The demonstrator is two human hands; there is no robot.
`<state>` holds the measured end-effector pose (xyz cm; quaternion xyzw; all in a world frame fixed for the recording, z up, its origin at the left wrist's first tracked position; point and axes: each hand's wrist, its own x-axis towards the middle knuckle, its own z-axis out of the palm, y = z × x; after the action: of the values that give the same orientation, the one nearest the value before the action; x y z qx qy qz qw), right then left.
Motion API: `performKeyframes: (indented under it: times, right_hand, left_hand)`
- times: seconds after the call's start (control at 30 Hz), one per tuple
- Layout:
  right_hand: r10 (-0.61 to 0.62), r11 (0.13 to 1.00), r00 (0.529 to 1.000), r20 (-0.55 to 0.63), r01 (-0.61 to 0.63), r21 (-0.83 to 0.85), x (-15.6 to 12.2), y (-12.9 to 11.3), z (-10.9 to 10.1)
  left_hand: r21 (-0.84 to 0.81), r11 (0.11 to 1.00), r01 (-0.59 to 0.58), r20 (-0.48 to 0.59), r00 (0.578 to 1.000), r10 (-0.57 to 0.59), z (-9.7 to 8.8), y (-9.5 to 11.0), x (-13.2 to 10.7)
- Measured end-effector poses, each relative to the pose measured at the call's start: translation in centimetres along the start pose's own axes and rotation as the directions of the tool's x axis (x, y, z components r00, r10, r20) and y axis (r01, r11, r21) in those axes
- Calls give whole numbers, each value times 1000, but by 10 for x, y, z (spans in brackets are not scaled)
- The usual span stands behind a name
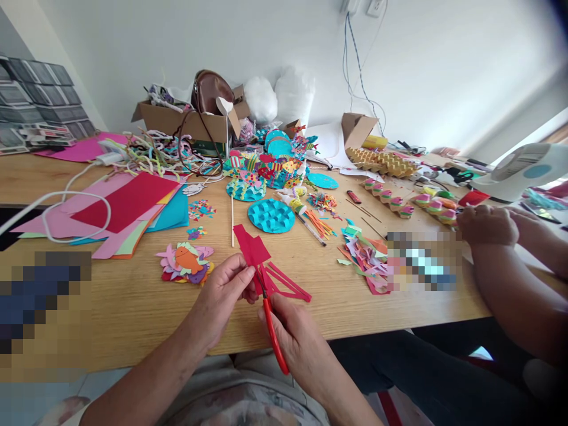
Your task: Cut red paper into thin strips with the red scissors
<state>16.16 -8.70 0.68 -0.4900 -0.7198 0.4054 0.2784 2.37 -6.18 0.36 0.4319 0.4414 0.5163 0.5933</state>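
Near the front edge of the table, my left hand [231, 279] pinches a piece of red paper [252, 245] between thumb and fingers. My right hand [290, 322] is closed around the red-handled scissors [275, 340], whose blades meet the paper close to my left fingertips. Thin red paper strips [290, 284] lie or hang just right of the blades. Left of my hands rests a pile of paper fish cutouts [186, 260], an orange one on top. Beyond the red paper sits a blue bumpy disc [270, 215].
Stacked coloured paper sheets [124, 204] lie at the left under a white cable [75, 239]. Paper scraps [364, 254] are heaped to the right. Another person's hands [488, 225] work at far right beside egg-carton pieces [390, 198]. A cardboard box [177, 125] stands behind.
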Motion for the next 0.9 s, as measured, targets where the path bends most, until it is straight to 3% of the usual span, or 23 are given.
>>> performKeyframes:
  times: [0.67,0.9]
  right_hand:
    - [17,992,1000,7,-16,-123,-3,9,-1]
    - [13,999,999,37,-11,-43,-1,5,-1]
  left_hand:
    - [148,989,-25,-5,1000,26,-2,2,1]
    - [161,987,-17,-14,1000,20,-4,4,-1]
